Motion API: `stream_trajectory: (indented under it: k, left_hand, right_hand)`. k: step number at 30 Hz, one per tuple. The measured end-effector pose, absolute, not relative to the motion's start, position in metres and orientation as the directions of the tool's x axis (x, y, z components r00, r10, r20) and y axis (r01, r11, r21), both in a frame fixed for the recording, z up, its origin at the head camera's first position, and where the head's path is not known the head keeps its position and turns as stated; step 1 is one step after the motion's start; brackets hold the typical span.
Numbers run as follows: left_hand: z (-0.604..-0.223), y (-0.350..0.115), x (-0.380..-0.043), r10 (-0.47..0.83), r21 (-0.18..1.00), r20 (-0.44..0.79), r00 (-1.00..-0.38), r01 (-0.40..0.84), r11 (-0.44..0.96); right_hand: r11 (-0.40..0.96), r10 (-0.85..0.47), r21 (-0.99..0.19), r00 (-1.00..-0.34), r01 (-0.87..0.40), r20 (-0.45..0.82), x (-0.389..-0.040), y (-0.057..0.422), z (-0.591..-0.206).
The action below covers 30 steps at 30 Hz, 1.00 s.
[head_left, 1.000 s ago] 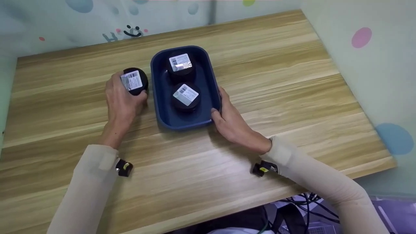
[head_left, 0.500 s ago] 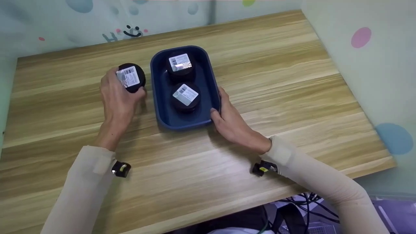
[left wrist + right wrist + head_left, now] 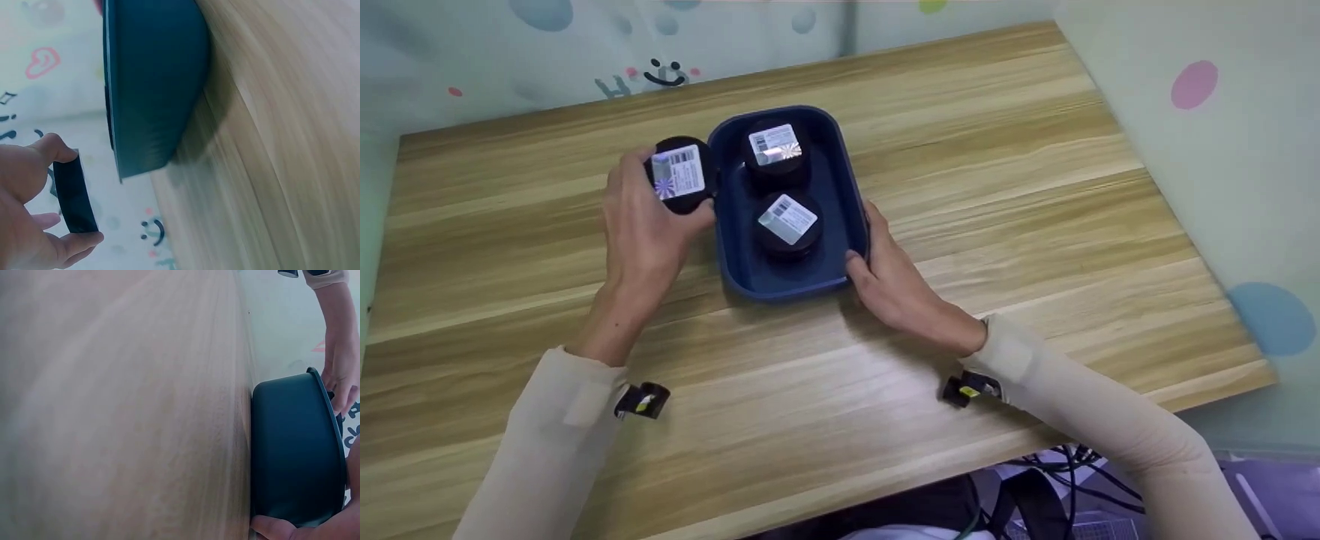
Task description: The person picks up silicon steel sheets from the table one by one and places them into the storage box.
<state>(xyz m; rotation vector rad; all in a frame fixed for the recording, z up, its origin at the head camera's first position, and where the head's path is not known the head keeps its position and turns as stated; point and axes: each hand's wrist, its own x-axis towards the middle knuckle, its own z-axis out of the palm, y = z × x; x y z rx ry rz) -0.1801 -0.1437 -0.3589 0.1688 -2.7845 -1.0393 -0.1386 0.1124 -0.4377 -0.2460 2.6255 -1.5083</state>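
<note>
My left hand [image 3: 643,221] holds a black, flat round container [image 3: 682,176] by its sides, thumb on the right and fingers on the left. A white barcode label faces up on it. In the left wrist view this container [image 3: 77,194] is raised off the table, beyond the level of the tray's rim. In the head view it overlaps the left rim of a deep blue tray [image 3: 841,217]. Two similar labelled black containers, one far [image 3: 777,146] and one near [image 3: 788,220], sit inside the tray. My right hand [image 3: 901,289] grips the tray's near right corner, thumb on the rim.
The tray stands on a wood-grain table [image 3: 1035,225]. Pale walls with coloured spots [image 3: 1194,84] border the table at the back and right. Black cables [image 3: 1069,472] hang beyond the near edge. Each wrist carries a small black camera.
My left hand has lifted the black container, first slightly left and then right, up to the tray's left rim. The right hand and the tray have stayed in place.
</note>
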Motion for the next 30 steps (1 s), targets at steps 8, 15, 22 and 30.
stream_trajectory:
  k: [8, 15, 22, 30]
  left_hand:
    - [-0.359, -0.126, -0.170, -0.063, 0.639, 0.168, -0.984, 0.060, 0.767]
    - [-0.364, -0.112, -0.157, 0.045, 0.639, 0.198, -0.979, 0.163, 0.752]
    - [-0.371, -0.098, -0.152, 0.129, 0.607, 0.221, -0.967, 0.240, 0.757]
    - [-0.381, -0.083, -0.152, 0.207, 0.586, 0.175, -0.963, 0.270, 0.764]
  right_hand:
    - [0.511, -0.205, -0.851, -0.979, -0.120, 0.015, -0.139, 0.112, -0.437]
    - [0.493, -0.198, -0.861, -0.980, -0.126, 0.030, -0.138, 0.113, -0.439]
    - [0.485, -0.195, -0.867, -0.980, -0.117, 0.023, -0.138, 0.114, -0.440]
    - [0.496, -0.188, -0.860, -0.982, -0.119, 0.027, -0.139, 0.116, -0.442]
